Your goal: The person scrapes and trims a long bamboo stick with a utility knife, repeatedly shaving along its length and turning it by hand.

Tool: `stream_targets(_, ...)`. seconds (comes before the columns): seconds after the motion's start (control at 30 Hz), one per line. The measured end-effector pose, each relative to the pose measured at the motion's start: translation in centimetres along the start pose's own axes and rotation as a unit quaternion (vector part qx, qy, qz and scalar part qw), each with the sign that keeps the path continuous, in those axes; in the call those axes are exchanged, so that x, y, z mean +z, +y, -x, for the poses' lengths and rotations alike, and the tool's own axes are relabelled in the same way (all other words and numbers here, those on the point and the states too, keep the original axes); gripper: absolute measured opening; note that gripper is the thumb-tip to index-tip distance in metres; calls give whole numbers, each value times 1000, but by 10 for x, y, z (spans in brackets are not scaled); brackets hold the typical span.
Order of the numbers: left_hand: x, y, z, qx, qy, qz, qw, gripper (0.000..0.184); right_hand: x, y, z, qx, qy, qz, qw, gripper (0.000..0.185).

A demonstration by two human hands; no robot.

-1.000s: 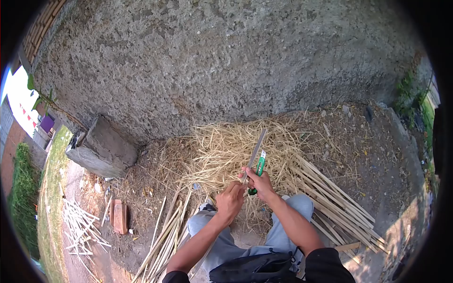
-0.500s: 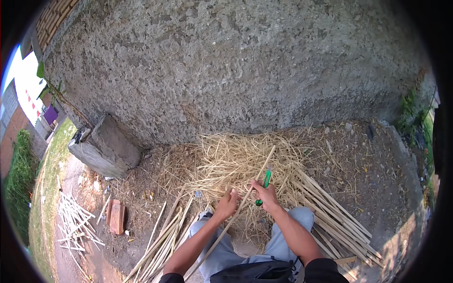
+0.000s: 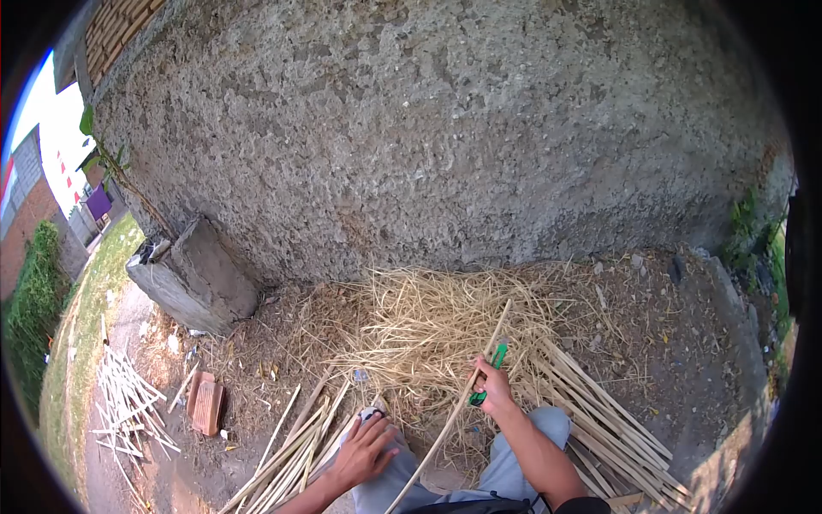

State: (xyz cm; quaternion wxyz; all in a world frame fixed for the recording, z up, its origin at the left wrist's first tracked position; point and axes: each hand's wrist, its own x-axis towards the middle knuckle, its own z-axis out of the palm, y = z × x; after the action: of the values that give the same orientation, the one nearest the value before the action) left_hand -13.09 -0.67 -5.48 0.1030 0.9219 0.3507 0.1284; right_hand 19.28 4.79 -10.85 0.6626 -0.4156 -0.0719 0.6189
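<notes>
My right hand (image 3: pixel 491 385) is closed around a green utility knife (image 3: pixel 498 355) together with a long bamboo strip (image 3: pixel 447 428). The strip slants from the straw pile down between my legs. My left hand (image 3: pixel 366 450) is off the strip, its fingers stretched out over my left knee and holding nothing. Just beyond both hands a heap of thin bamboo shavings (image 3: pixel 428 321) spreads over the ground. More split strips (image 3: pixel 599 403) lie in a bundle beside my right leg, and another bundle of strips (image 3: pixel 300 437) lies by my left leg.
A rough grey wall (image 3: pixel 428 146) rises behind the shavings. To the left stand a concrete block (image 3: pixel 201 278) and a reddish brick (image 3: pixel 206 404). Farther left, pale short sticks (image 3: pixel 128 403) lie piled on the ground. A grassy strip runs along the far left side.
My left hand has let go of the bamboo strip and moved down and left to my knee. My right hand, still gripping knife and strip, has lowered slightly. The view has tilted up a little.
</notes>
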Motion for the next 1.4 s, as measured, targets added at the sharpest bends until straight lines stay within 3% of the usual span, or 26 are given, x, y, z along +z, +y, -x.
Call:
stream_targets(0.13, 6, 9, 63, 32, -47, -70, 996, 48, -6, 2, 0, 1, -7, 11, 1000, 22)
stream_targets(0.37, 28, -37, 120, 117, -88, -42, 988, 49, -2, 1, 2, -20, 11, 1, 1000, 24)
stream_targets(0.57, 15, -52, 123, 165, -39, -69, 983, 44, -2, -2, 8, -24, 23, 0, 999, 25)
stream_targets(0.77, -22, -43, 77, 66, -28, 58, 996, 47, -6, 8, 7, -28, 20, 25, 999, 27)
stream_targets(0.97, -14, -51, 47, 48, 42, 45, 997, 39, -8, 15, 5, -11, 31, 3, 999, 25)
stream_targets(1.03, -11, -48, 37, -147, 95, 196, 965, 34, -5, 13, 7, -17, 28, -4, 999, 25)
stream_targets(1.07, -15, -41, 29, -203, 89, 187, 957, 25, -5, 13, 6, -15, 28, -12, 999, 24)
stream_targets(1.17, -22, -8, 13, -182, 73, 147, 969, 22, -7, 14, 4, -6, 17, -7, 1000, 25)
stream_targets(1.2, -22, 3, 9, -113, 75, 73, 988, 34, -7, 16, 2, -8, 24, -5, 1000, 24)
stream_targets(1.23, -19, 13, 7, -112, 71, 75, 988, 34, -5, 15, 3, -7, 29, -6, 1000, 24)
stream_targets(1.33, -6, 40, -2, -82, 20, 158, 984, 47, -5, 14, 3, -3, 20, -9, 1000, 24)
stream_targets(1.4, 2, 54, -10, -164, -29, 287, 943, 48, -6, 15, 2, -4, 16, -10, 1000, 24)
